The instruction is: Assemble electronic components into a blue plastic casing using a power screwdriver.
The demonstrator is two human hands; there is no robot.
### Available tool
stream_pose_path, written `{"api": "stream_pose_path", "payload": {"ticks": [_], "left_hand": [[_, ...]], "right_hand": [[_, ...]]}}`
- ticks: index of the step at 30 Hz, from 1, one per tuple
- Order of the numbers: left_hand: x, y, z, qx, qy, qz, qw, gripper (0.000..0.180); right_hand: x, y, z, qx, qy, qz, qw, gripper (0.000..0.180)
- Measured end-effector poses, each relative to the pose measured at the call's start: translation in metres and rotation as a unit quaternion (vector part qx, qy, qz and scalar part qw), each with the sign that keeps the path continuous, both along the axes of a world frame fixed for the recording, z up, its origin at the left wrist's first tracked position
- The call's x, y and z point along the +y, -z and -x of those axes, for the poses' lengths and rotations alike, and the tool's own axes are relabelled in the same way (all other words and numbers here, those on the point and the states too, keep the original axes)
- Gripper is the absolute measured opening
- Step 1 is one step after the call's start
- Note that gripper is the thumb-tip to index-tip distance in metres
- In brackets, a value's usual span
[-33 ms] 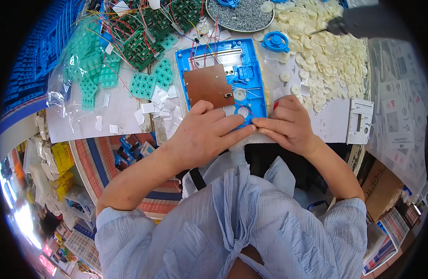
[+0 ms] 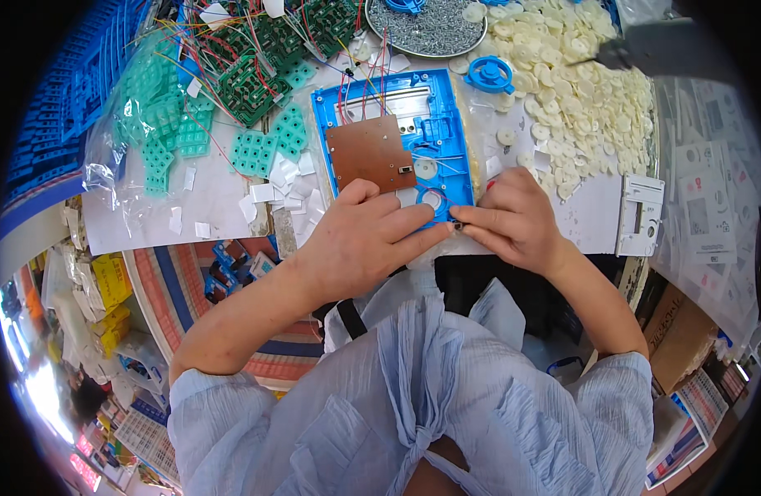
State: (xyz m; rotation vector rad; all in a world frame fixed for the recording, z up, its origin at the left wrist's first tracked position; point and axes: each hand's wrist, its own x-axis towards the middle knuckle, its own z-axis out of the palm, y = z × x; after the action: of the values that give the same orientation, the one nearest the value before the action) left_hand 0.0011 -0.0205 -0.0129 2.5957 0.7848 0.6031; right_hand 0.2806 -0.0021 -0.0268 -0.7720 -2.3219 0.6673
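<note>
A blue plastic casing [image 2: 326,112] lies open-side up on the table before me. A brown circuit board [image 2: 370,149] with a small slide switch rests in it, and thin wires run from it. My left hand [image 2: 368,227] lies over the board's near corner, its fingers gripping the casing's near edge beside a round blue ring [image 2: 431,198]. At the casing's near right corner, my right hand [image 2: 512,215] pinches a small dark part [image 2: 458,225] between thumb and forefinger. Something red shows by its curled fingers; what it is I cannot make out.
Behind the casing stand green circuit boards [image 2: 248,87] with loose wires and a dish of screws [image 2: 430,33]. Teal rubber keypads [image 2: 255,151] lie left, cream plastic discs [image 2: 579,107] right. A dark tool [image 2: 645,50] hangs at upper right. A white panel [image 2: 641,217] sits by the right edge.
My right fingertips have shifted slightly, and the small dark part now shows between them. The dark tool at upper right has swung a little to the right. My left hand stays in place.
</note>
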Motion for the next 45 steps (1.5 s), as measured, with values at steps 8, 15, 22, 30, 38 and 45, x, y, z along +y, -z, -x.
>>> {"api": "stream_pose_path", "payload": {"ticks": [8, 15, 22, 30, 38, 45], "left_hand": [[0.003, -0.002, 0.000, 0.029, 0.015, -0.005, 0.999, 0.049], [0.002, -0.001, 0.001, 0.028, 0.017, -0.009, 0.999, 0.049], [0.002, 0.004, 0.003, 0.029, 0.030, -0.020, 0.999, 0.051], [0.000, 0.001, -0.001, 0.039, 0.035, -0.011, 0.999, 0.048], [-0.011, -0.008, -0.018, 0.108, 0.018, -0.046, 0.993, 0.047], [-0.005, -0.002, -0.013, 0.051, 0.021, -0.035, 0.998, 0.046]], "right_hand": [[0.002, -0.034, -0.004, -0.030, 0.043, 0.203, 0.978, 0.034], [-0.003, -0.051, 0.012, -0.089, 0.100, 0.281, 0.950, 0.017], [-0.002, -0.040, 0.015, -0.052, 0.119, 0.381, 0.916, 0.016], [0.002, -0.049, 0.018, -0.057, 0.107, 0.437, 0.891, 0.012], [-0.005, -0.041, 0.027, -0.058, 0.169, 0.416, 0.892, 0.014], [-0.005, -0.041, 0.014, -0.005, 0.141, 0.472, 0.870, 0.012]]}}
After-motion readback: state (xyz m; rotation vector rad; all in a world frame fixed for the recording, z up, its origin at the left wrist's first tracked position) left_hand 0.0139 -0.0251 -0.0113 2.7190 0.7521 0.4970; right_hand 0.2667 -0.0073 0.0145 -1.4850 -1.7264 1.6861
